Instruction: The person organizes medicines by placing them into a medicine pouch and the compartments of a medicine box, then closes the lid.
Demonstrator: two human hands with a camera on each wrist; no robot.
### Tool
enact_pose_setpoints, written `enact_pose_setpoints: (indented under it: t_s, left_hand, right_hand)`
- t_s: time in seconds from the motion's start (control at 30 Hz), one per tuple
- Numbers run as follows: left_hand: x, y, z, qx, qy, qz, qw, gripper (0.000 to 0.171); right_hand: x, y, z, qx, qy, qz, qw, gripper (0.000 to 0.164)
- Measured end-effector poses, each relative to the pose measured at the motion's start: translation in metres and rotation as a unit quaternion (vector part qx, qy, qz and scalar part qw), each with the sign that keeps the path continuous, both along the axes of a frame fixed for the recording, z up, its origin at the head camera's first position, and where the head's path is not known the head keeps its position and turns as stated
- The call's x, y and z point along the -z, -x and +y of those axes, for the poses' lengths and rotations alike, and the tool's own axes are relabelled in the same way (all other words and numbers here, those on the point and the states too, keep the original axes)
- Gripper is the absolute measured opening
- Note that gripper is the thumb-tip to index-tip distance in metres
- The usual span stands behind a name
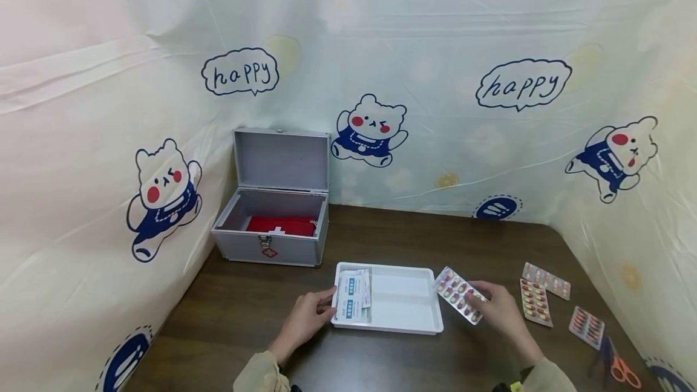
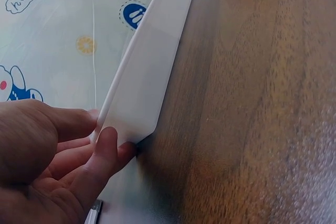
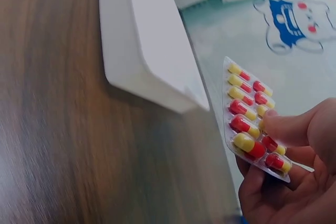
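My right hand (image 1: 500, 310) pinches a blister pack of red and yellow capsules (image 3: 245, 124), thumb on the capsule side and fingers behind. The pack is tilted beside the right end of a white divided tray (image 1: 405, 314). At the tray's left end my left hand (image 1: 307, 318) holds the rim. In the left wrist view, fingertips (image 2: 107, 137) meet the tray's outer wall at the corner. Flat white packets with blue print (image 1: 350, 298) lie in the tray's left compartment; its compartments on the right hold nothing.
A grey metal case (image 1: 272, 248) stands with its lid up at the back left, a red pouch (image 1: 283, 225) inside. On the right lie more blister packs (image 1: 535, 302), another pack of dark capsules (image 1: 587, 326) and orange-handled scissors (image 1: 625, 372). A printed curtain (image 1: 425, 138) surrounds the table.
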State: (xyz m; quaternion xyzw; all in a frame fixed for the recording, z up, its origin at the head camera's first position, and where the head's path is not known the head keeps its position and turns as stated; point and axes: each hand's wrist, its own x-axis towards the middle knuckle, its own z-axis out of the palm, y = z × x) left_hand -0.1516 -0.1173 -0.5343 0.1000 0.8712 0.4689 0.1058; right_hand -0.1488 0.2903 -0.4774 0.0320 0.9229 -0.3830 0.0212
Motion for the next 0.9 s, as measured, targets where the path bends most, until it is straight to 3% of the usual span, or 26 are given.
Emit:
enact_pose_setpoints:
  t_s: [0.37, 0.8, 0.9]
  left_hand:
    - [-0.001, 0.0, 0.001, -0.003, 0.009, 0.0, 1.0, 0.052]
    - [-0.001, -0.001, 0.0, -0.005, 0.006, 0.006, 0.9999, 0.052]
    - [0.0, 0.0, 0.0, -0.005, 0.007, 0.0, 1.0, 0.052]
  right_hand:
    - [0.01, -0.003, -0.043, -0.031, 0.029, 0.004, 0.999, 0.021]
    - [0.024, 0.003, -0.084, -0.073, -0.03, 0.045, 0.996, 0.016]
    - [0.025, 0.004, -0.09, -0.092, -0.029, 0.035, 0.995, 0.015]
